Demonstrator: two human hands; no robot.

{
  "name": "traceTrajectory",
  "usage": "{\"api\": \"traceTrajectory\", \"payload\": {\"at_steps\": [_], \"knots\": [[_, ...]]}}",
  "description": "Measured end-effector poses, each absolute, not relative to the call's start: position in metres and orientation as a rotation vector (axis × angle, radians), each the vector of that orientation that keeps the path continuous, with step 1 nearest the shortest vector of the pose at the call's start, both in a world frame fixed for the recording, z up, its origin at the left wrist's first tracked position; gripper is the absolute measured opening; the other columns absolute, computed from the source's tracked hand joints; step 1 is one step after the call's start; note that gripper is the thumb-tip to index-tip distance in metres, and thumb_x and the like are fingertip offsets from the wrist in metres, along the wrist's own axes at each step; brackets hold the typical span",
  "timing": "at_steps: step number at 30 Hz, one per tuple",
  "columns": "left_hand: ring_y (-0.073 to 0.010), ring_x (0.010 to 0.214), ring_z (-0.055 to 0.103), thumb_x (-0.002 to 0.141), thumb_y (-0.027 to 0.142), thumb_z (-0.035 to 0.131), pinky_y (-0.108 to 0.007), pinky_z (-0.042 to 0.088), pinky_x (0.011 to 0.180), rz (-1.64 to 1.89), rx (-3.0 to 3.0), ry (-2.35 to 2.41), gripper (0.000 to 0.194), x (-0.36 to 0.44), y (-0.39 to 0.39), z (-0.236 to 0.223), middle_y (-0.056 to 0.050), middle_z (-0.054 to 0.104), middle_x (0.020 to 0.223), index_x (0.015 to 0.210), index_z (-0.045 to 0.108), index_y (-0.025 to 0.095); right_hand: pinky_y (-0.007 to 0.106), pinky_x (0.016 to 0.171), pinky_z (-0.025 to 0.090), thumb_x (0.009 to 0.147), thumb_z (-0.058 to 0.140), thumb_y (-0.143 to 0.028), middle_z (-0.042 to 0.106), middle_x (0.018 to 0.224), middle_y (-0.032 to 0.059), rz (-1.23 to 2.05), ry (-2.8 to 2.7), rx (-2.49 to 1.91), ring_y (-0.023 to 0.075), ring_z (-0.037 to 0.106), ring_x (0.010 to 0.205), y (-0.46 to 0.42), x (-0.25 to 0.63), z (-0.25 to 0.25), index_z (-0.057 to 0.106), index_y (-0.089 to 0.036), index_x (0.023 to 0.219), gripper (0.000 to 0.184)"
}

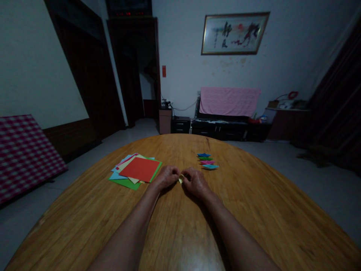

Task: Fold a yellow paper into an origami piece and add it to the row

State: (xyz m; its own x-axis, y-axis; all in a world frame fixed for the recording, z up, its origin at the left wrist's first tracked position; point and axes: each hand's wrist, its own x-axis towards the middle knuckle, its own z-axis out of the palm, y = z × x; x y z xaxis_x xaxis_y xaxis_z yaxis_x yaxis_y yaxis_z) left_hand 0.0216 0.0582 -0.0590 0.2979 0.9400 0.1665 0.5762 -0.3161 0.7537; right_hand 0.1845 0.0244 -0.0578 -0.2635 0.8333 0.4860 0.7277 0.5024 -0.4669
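Fingers (175, 172) of the left hand (164, 178) and the right hand (195, 182) pinch a small folded piece of pale yellow paper (181, 180) from either side, so it sits between the two sets of fingertips, just above the round wooden table (180, 229). Near the left fingers, on their outer side, lies a loose stack of coloured sheets (140, 169), red uppermost. Beyond the right fingers and slightly outward, four folded paper shapes (210, 167) form a row: dark blue farthest, then green, pink and light blue.
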Motion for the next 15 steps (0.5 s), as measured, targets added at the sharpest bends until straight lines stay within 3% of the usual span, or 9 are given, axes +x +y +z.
{"api": "traceTrajectory", "payload": {"at_steps": [15], "knots": [[-0.01, 0.054, 0.048, 0.063, 0.018, 0.057, -0.02, 0.037, 0.051, 0.743, 1.844, 1.364, 0.017, 0.02, 0.049, -0.049, 0.001, 0.058, 0.059, 0.074, 0.07, 0.013, 0.024, 0.062, 0.037, 0.074, 0.052, -0.016, 0.062, 0.073, 0.0035, 0.229, -2.1, -1.232, 0.015, 0.055, 0.069, 0.022, 0.189, -0.06, 0.067, -0.017, 0.078, 0.015]]}}
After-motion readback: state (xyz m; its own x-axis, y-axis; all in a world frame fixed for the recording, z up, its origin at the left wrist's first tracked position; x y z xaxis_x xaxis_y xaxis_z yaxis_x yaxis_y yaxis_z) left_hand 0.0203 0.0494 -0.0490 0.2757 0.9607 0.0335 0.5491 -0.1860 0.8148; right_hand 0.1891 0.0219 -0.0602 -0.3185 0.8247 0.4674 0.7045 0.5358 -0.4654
